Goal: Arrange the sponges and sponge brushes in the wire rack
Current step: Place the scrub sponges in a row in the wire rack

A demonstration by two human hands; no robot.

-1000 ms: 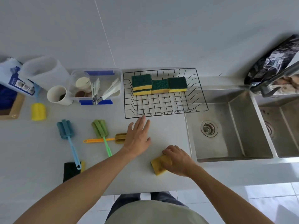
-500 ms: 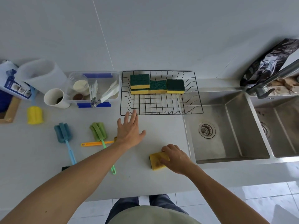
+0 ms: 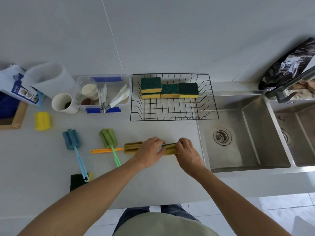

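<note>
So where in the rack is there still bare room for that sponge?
The rack's whole front half is bare wire, from the sponge row forward to the near rim, and so is the back right corner beside the last sponge. The back left is crowded, with two sponges stacked. Both hands hold the sponge on the counter in front of the rack.

Matt grey counter (image 3: 162, 184), brushed steel sink (image 3: 247, 133) gleaming softly, thin black wire rack (image 3: 173, 118), and porous foam sponges (image 3: 170, 90) with rough green scouring tops.
</note>
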